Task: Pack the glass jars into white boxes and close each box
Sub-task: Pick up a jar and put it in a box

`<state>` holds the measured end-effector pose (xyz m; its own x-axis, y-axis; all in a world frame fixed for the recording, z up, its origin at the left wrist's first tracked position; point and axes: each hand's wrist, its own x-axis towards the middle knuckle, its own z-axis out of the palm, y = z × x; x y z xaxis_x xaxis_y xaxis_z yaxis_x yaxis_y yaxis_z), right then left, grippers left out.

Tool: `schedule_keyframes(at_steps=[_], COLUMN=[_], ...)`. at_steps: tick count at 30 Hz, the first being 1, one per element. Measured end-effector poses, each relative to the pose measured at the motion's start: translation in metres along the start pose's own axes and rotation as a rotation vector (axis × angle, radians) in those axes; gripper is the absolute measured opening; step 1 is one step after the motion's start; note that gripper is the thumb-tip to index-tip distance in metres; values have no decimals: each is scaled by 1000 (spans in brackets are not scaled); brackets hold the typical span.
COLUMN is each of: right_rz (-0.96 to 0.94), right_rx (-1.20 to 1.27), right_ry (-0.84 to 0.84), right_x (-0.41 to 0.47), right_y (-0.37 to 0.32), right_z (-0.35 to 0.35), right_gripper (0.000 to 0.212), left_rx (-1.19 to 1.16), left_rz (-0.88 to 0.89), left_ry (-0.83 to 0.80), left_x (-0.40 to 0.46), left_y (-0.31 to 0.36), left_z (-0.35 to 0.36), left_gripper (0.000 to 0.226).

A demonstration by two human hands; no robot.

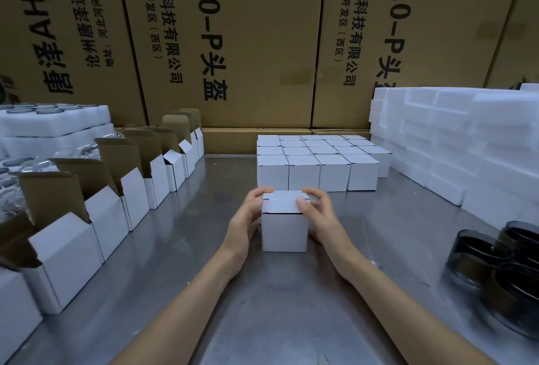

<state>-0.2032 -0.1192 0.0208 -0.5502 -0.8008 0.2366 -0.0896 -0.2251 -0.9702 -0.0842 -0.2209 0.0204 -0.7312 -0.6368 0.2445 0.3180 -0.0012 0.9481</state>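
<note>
Fingers: those of both hands were curled over the top edges of one small white box (284, 230), pinching it from either side.
Left hand: the left hand (248, 220) gripped the box's left side, its fingertips (264, 191) hooked over the far top corner.
Right hand: the right hand (322, 218) held the right side, its thumb (303, 205) pressed flat on the lid near the front right corner and the other fingers curved over the back edge.
Held box: it stood upright on the metal table (277, 306), in the middle and near the person, with its lid folded down; the contents could not be seen.
Closed boxes: a block of shut white boxes (318, 160) stood in rows just beyond the held box, apart from it.
Open boxes: a line of white boxes with brown flaps raised (122, 186) ran along the left side of the table, from near to far.
Glass jars: several dark glass jars (495, 271) stood grouped at the right near edge, well apart from the hands.
Foam on the left: white foam trays (55, 123) with round rims showing in them were stacked at the far left.
Foam on the right: white foam blocks (449, 142) were piled at the far right.
Backdrop: tall brown cartons (256, 43) with black print stood behind the table.
</note>
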Motion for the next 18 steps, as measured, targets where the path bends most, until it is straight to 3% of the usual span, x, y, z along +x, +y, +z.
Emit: schedule_keyframes(at_steps=[5,14,18], right_rz=[-55,-17,17], right_rx=[-50,1,9], right_ry=[41,20,3], right_x=[-2,-1,2], right_y=[-1,-2,0], right_z=[2,3,3], right_gripper=[41,28,26], left_rx=[215,83,78], left_rz=[107,30,9], left_ry=[22,21,49], left_x=[-2,3,5], left_y=[-5,-7,-7], left_z=[3,-2,0], left_gripper=[44,46,34])
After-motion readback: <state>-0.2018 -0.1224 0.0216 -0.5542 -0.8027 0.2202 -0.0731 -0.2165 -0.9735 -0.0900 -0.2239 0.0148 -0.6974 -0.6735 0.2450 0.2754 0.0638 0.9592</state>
